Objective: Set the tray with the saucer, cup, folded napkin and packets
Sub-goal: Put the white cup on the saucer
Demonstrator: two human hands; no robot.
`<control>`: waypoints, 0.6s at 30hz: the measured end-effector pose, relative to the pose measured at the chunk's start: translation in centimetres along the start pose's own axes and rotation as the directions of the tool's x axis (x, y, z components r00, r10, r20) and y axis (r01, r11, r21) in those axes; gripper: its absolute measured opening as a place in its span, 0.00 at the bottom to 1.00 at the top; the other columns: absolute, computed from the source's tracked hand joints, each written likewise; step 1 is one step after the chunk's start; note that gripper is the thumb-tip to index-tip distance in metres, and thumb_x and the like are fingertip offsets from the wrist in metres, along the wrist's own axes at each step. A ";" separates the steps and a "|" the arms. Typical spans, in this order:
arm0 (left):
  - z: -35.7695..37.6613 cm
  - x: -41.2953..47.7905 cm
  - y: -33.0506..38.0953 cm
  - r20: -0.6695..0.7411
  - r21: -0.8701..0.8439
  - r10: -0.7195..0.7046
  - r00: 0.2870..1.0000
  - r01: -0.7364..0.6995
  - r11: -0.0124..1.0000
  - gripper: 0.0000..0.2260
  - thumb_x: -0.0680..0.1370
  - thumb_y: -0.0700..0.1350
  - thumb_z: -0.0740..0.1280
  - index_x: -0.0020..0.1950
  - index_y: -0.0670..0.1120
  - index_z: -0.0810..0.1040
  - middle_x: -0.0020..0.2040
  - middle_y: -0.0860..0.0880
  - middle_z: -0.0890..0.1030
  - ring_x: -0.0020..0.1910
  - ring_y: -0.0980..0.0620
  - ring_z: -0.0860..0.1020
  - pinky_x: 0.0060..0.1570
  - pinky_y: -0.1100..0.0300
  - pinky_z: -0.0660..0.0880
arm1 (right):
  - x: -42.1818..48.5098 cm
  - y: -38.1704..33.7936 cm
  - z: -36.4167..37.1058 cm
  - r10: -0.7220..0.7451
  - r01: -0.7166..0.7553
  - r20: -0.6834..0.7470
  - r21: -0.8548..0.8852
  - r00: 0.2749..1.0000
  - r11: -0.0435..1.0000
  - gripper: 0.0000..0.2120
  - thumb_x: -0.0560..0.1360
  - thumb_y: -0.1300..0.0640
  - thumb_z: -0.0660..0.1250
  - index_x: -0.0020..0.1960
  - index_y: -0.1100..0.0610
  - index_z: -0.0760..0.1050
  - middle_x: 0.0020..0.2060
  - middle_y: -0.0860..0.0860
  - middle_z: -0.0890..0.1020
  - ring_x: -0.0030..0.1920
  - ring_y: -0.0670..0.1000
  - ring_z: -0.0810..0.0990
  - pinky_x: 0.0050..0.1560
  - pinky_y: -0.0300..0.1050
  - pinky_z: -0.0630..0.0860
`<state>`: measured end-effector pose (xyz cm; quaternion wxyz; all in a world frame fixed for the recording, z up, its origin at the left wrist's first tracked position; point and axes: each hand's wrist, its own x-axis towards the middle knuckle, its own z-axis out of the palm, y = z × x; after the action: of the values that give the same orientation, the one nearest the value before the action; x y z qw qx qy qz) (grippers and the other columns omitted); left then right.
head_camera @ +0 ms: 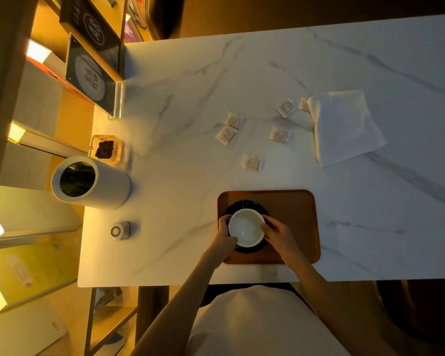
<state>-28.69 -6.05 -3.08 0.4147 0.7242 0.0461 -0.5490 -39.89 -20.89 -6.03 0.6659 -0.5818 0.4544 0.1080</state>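
A brown wooden tray (296, 217) lies near the table's front edge. On its left half sits a black saucer (244, 205) with a white cup (246, 227) on top. My left hand (226, 235) grips the cup's left side and my right hand (276, 233) grips its right side. A white napkin (344, 127) lies loosely folded on the marble beyond the tray, to the right. Several small paper packets are scattered on the table, among them one packet (252, 163) nearest the tray and another packet (285, 108) beside the napkin.
A white cylindrical container (108, 186) stands at the table's left edge, with a small glass dish (106, 149) of dark material behind it and a small round device (120, 230) in front. An acrylic sign stand (94, 78) and wooden shelves line the left side.
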 end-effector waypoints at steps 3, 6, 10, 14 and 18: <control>0.0 0.0 0.0 0.002 -0.007 0.005 1.000 -0.005 1.000 0.33 0.73 0.30 0.64 0.66 0.59 0.56 0.66 0.45 0.65 0.64 0.45 0.68 0.54 0.51 0.81 | 0.0 0.0 0.0 -0.007 0.007 0.002 -0.012 1.000 1.000 0.19 0.78 0.52 0.65 0.68 0.51 0.71 0.52 0.45 0.78 0.55 0.48 0.78 0.55 0.47 0.79; 0.0 -0.1 0.1 0.006 -0.016 0.002 1.000 -0.002 1.000 0.33 0.73 0.29 0.64 0.66 0.59 0.56 0.65 0.46 0.65 0.65 0.45 0.68 0.49 0.55 0.81 | 0.1 0.0 -0.1 -0.003 0.003 0.009 -0.020 1.000 1.000 0.19 0.78 0.52 0.65 0.68 0.51 0.71 0.52 0.44 0.77 0.57 0.49 0.77 0.56 0.48 0.79; 0.0 -0.2 0.2 0.013 -0.008 0.004 1.000 -0.004 1.000 0.35 0.73 0.28 0.63 0.73 0.55 0.56 0.67 0.46 0.64 0.67 0.44 0.67 0.58 0.47 0.79 | 0.1 0.0 -0.1 -0.001 0.002 0.011 -0.021 1.000 1.000 0.20 0.77 0.52 0.65 0.68 0.51 0.71 0.53 0.43 0.77 0.58 0.49 0.77 0.57 0.48 0.79; 0.2 -0.3 0.3 0.007 0.025 0.034 0.999 -0.034 0.999 0.36 0.73 0.28 0.62 0.75 0.53 0.56 0.67 0.48 0.63 0.68 0.44 0.65 0.62 0.42 0.76 | 0.1 0.0 -0.1 0.000 0.000 0.010 -0.019 1.000 1.000 0.19 0.78 0.52 0.65 0.68 0.51 0.71 0.54 0.45 0.77 0.58 0.50 0.77 0.59 0.51 0.78; 0.1 -0.5 0.5 0.015 0.038 0.036 0.999 -0.037 0.999 0.36 0.73 0.28 0.62 0.75 0.53 0.56 0.67 0.47 0.63 0.67 0.45 0.65 0.61 0.43 0.77 | 0.0 -0.2 -0.2 0.008 -0.008 0.010 -0.008 1.000 1.000 0.20 0.78 0.52 0.65 0.68 0.51 0.71 0.55 0.47 0.78 0.58 0.50 0.77 0.58 0.50 0.79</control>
<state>-28.73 -6.28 -2.34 0.4112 0.7287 0.0193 -0.5474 -39.85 -21.08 -5.86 0.6654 -0.5821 0.4529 0.1154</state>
